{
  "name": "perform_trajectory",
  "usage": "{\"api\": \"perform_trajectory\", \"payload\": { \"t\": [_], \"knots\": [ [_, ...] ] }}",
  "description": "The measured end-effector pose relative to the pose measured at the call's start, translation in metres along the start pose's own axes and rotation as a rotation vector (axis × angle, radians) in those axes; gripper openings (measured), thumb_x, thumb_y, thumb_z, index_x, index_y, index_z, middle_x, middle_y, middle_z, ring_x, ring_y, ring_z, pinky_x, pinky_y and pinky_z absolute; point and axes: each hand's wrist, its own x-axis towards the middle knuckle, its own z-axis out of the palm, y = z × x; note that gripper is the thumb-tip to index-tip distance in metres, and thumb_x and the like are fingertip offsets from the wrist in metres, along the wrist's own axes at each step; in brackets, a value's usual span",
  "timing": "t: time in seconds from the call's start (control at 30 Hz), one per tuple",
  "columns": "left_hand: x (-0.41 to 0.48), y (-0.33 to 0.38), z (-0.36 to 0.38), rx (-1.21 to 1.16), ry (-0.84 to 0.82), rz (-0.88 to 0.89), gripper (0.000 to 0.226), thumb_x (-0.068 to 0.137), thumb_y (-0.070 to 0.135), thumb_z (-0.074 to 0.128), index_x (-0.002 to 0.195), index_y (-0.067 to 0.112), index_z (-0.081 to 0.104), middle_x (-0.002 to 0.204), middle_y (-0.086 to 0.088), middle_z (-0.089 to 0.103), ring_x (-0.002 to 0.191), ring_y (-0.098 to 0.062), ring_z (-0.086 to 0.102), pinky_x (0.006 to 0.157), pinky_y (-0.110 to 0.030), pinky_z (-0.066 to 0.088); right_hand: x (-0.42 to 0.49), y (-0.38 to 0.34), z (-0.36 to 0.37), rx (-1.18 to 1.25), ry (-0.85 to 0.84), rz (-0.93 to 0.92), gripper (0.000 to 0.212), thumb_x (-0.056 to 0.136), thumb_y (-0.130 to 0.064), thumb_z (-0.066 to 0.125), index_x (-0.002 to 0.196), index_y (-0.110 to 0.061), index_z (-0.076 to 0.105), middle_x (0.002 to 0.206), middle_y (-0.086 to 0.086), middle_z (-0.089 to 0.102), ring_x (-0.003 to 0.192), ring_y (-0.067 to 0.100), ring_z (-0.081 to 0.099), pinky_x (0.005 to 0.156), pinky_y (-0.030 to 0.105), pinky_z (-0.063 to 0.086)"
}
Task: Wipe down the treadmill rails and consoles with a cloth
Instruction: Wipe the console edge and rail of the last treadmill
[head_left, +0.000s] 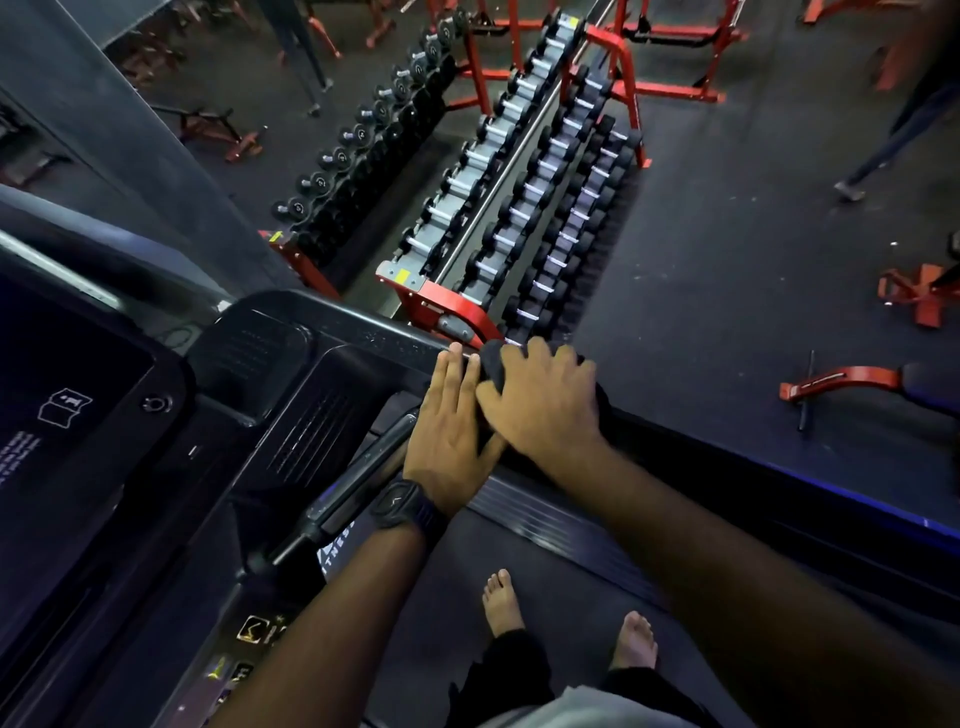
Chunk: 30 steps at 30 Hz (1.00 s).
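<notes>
Both hands are up where the right rail (675, 441) meets the console (291, 374): the right hand (545, 400) has its fingers curled over 1 bunched dark cloth (493, 364), pinning it to the rail for scrubbing, while the left hand (449, 421) lies flat and open alongside, probably just steadying.

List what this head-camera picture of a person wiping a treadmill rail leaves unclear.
- Head view, cloth: mostly hidden under the right hand; whether those fingers curl round the rail cannot be told.
- Head view, rail under the cloth: covered by cloth and hand.
- Head view, console screen: cut off by the left edge; its print is too small and blurred.
- Head view, dumbbells: weight markings too small.
</notes>
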Motion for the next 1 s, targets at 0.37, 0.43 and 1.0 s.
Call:
{"api": "perform_trajectory", "payload": {
  "t": [0.37, 0.43, 1.0],
  "knots": [
    [0.002, -0.006, 0.0, 0.091, -0.061, -0.093, 0.094, 0.09, 0.063, 0.035, 0.158, 0.007, 0.002, 0.166, -0.011, -0.008, 0.153, -0.026, -0.014, 0.125, -0.046, -0.002, 0.013, -0.009, -0.001, 0.029, -0.005, -0.009, 0.059, 0.095, -0.062, 0.034, 0.13, -0.022, 0.058, 0.125, 0.008, 0.062, 0.11, 0.034, 0.058, 0.088, 0.047, 0.046],
    [0.0, -0.004, 0.0, 0.089, -0.036, -0.116, 0.095, 0.088, 0.063, 0.036, 0.159, 0.009, 0.003, 0.166, -0.01, -0.007, 0.153, -0.024, -0.013, 0.125, -0.046, 0.001, 0.035, -0.005, -0.006, 0.155, -0.124, 0.047, 0.061, 0.095, -0.064, 0.032, 0.122, -0.021, 0.065, 0.118, 0.009, 0.067, 0.107, 0.034, 0.062, 0.088, 0.047, 0.051],
    [0.005, -0.01, -0.026, 0.134, -0.122, -0.232, 0.099, 0.09, 0.061, 0.052, 0.159, 0.011, 0.001, 0.167, -0.012, -0.006, 0.153, -0.028, -0.011, 0.124, -0.048, 0.001, 0.002, -0.025, 0.002, -0.028, 0.031, -0.091, 0.061, 0.094, -0.059, 0.041, 0.142, -0.023, 0.047, 0.138, 0.008, 0.054, 0.117, 0.034, 0.052, 0.091, 0.049, 0.042]
  ]
}}
